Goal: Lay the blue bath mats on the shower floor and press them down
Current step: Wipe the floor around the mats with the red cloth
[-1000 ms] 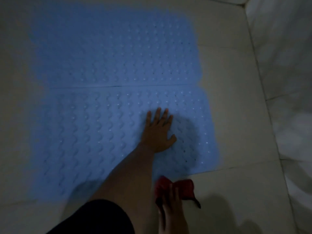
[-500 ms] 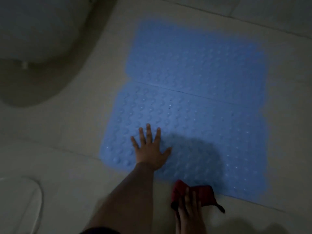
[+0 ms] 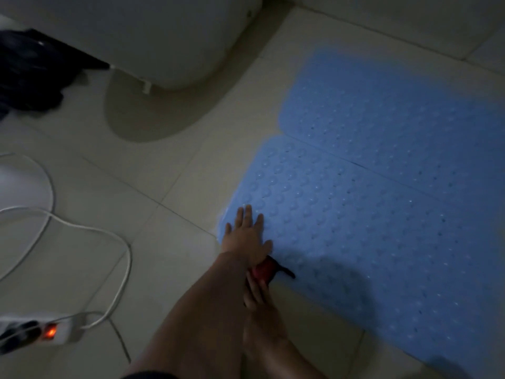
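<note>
Pressing the near blue dimpled rubber bath mat flat works best palm-down, worked outward to its edges — it lies on the pale tiled floor, edge to edge with the far mat. Left hand — fingers straight, flat on its near-left corner. Right hand grips a small red cloth.

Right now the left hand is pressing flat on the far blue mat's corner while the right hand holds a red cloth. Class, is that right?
Not quite. The head view shows the left hand flat on the near blue mat, not the far blue mat. The right hand does hold the red cloth.
</note>
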Tool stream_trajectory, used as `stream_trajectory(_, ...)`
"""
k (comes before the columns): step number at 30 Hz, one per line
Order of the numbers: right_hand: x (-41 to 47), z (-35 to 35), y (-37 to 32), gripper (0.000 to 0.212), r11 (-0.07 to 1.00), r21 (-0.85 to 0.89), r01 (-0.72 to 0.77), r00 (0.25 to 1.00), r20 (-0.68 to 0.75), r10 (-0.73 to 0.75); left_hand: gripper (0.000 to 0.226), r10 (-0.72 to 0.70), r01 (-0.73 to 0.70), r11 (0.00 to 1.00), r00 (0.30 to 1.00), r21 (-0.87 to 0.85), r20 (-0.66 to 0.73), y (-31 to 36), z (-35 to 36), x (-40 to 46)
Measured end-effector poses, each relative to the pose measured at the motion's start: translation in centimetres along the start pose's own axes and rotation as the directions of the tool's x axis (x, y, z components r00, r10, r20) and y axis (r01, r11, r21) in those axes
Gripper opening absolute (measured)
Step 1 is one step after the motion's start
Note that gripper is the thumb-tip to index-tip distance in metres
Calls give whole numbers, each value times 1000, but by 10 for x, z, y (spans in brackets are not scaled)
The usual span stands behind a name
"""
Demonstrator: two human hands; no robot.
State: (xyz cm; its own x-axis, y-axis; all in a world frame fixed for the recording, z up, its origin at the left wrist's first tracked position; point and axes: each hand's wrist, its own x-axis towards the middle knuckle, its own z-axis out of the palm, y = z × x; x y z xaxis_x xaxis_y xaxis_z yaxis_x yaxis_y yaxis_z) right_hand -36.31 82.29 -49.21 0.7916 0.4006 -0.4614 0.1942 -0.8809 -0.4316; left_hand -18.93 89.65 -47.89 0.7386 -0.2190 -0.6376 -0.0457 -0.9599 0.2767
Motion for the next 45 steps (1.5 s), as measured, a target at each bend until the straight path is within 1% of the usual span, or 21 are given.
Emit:
stream_trajectory(2, -12, -14, 13, 62, 999, -37, 23, 999, -26, -24, 84, 38, -37, 999, 999, -22, 26, -4, 5, -1)
stream_trajectory(4, -14, -7, 17, 65, 993, -114, 19, 1000, 24, -16, 83, 58, -55, 995, 998, -86, 30, -2, 2, 3)
stream_trajectory(6, -6, -15, 3, 68, 993, -107, 40, 999, 29, -37, 77, 68, -64, 986, 997, -155, 19, -9, -8, 0)
stream_trajectory(7, 2, -22, -2, 69, 991, -133, 26, 1000, -10, -27, 72, 79, -77, 982, 997, -171, 7, -10, -14, -2)
stream_trajectory(9, 23, -32, -17, 71, 972, -214, 93, 988, -104, -117, 65, 68, -78, 980, 996, -183, -59, -22, -25, -12)
stream_trajectory(10, 35, -36, -24, 67, 962, -227, 150, 985, -52, -165, 62, 52, -70, 982, 993, -175, -107, -29, -30, -17)
stream_trajectory(13, 74, -52, -57, 47, 950, -169, 263, 944, 249, -217, 57, -93, 24, 967, 960, -252, -266, -62, -35, -36)
stream_trajectory(15, 99, -60, -70, 46, 925, -220, 311, 931, 266, -250, 54, -236, 110, 932, 907, -345, -349, -89, -35, -51)
stream_trajectory(19, 154, -68, -65, 55, 897, -229, 378, 924, 158, -349, 52, -424, 224, 873, 787, -433, -448, -136, -40, -89)
stream_trajectory(23, 207, -111, -46, 73, 914, -327, 238, 959, 228, -168, 53, -499, 292, 844, 737, -450, -456, -160, -44, -116)
stream_trajectory(25, 222, -130, -34, 72, 917, -349, 194, 975, 173, -141, 54, -513, 304, 833, 736, -462, -441, -165, -42, -119)
stream_trajectory(27, 212, -133, -25, 63, 904, -366, 220, 971, 168, -168, 54, -511, 309, 830, 754, -465, -412, -166, -35, -118)
stream_trajectory(29, 188, -123, -13, 57, 862, -375, 340, 938, 207, -280, 55, -488, 306, 843, 782, -442, -388, -163, -26, -112)
stream_trajectory(31, 161, -113, 0, 54, 778, -383, 498, 866, 259, -427, 55, -463, 291, 857, 799, -426, -384, -155, -15, -106)
stream_trajectory(33, 152, -108, 12, 57, 703, -411, 580, 814, 298, -498, 54, -453, 275, 856, 808, -438, -377, -147, -8, -100)
stream_trajectory(35, 164, -113, 17, 57, 692, -441, 572, 820, 297, -488, 55, -450, 270, 855, 811, -443, -374, -144, 0, -89)
stream_trajectory(37, 188, -123, 20, 55, 723, -476, 501, 864, 236, -444, 59, -432, 260, 866, 819, -427, -378, -143, 6, -81)
stream_trajectory(40, 233, -152, 28, 49, 836, -495, 238, 969, 67, -237, 52, -430, 249, 870, 805, -425, -408, -143, 11, -73)
stream_trajectory(42, 246, -166, 23, 47, 881, -458, 115, 992, 5, -126, 48, -407, 233, 891, 792, -390, -456, -147, 16, -68)
stream_trajectory(43, 244, -163, 18, 47, 889, -442, 117, 991, -4, -133, 51, -398, 235, 900, 788, -368, -469, -152, 19, -65)
stream_trajectory(45, 224, -138, 12, 48, 900, -359, 249, 967, 32, -254, 64, -370, 263, 925, 789, -275, -490, -163, 27, -56)
